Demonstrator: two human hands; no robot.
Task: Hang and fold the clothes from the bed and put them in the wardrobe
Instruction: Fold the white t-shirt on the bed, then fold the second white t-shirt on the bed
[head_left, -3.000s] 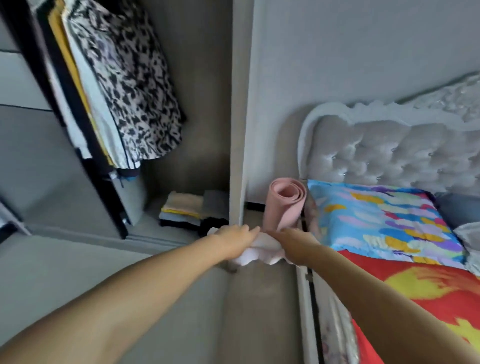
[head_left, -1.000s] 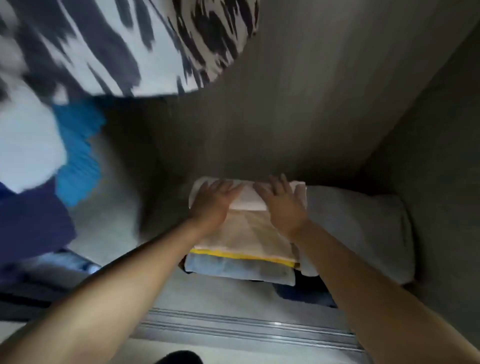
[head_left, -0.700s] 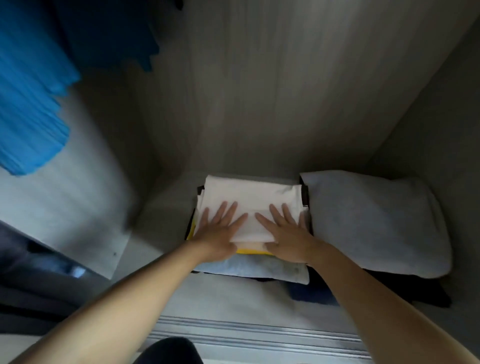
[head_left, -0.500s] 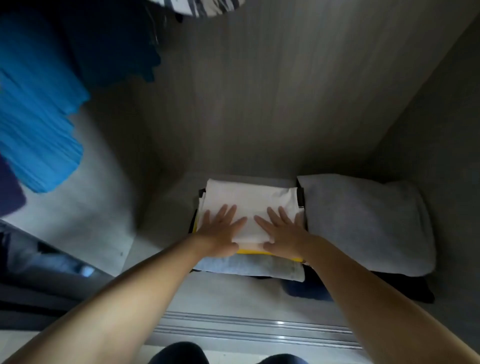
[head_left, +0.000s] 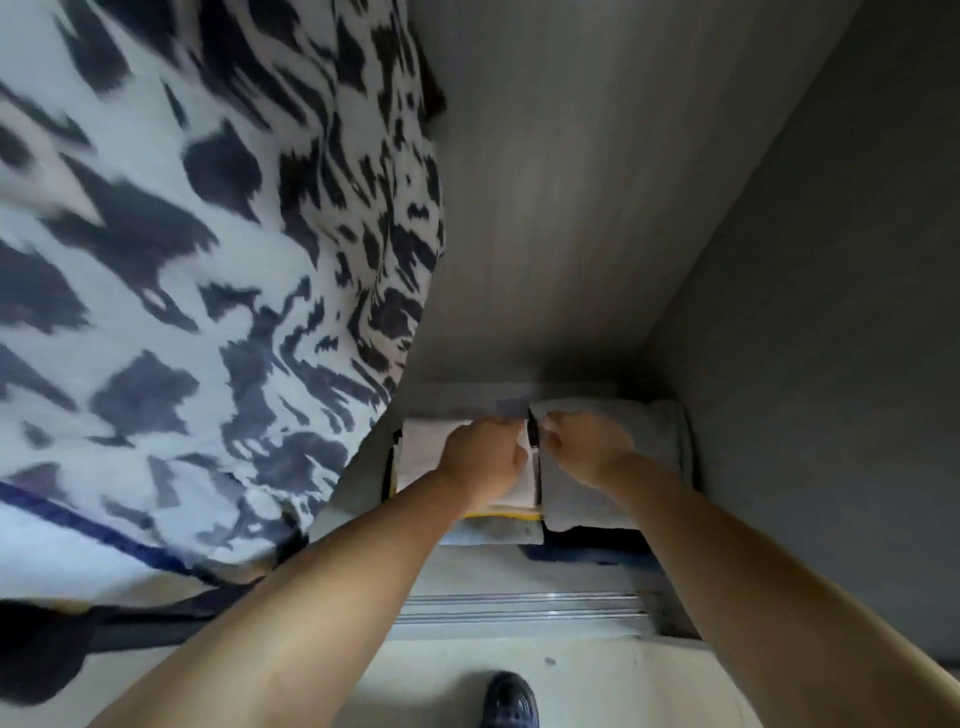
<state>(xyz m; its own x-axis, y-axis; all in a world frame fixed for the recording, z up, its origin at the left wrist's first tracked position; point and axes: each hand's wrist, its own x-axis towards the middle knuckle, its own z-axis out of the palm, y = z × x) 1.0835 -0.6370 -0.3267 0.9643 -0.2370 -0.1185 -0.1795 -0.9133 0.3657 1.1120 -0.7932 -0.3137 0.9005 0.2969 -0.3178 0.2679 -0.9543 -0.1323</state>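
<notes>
Down on the wardrobe floor (head_left: 519, 566), the folded white garment (head_left: 423, 452) tops the left of 2 stacks, directly under the left hand (head_left: 485, 457), whose fingers curl over its far right corner. The right hand (head_left: 584, 447) sits just beside it, fingers bent onto the folded grey garment (head_left: 654, 441) that tops the right stack; whether either hand truly pinches cloth I cannot tell. The 2 hands are close together, with a dark gap between the stacks. 1 black-and-white patterned garment (head_left: 182, 260) hangs at left. 1 dark shoe (head_left: 509, 699) shows below.
</notes>
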